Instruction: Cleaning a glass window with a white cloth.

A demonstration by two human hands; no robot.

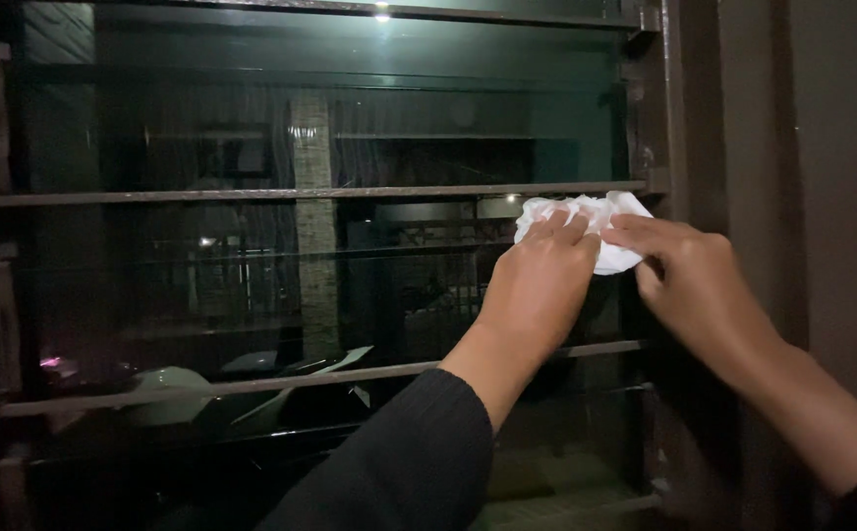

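You face a wall (841,147) right of the window, and a brick pillar (315,236) shows dimly outside in the dark.

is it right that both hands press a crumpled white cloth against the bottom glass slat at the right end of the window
Not quite. The head view shows the left hand and right hand pressing the crumpled white cloth against a middle glass slat, just under a horizontal bar, not the bottom one.

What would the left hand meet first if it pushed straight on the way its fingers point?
The left hand already has its fingertips on the crumpled white cloth; straight beyond that is probably the glass louvre pane, though depth is hard to judge.
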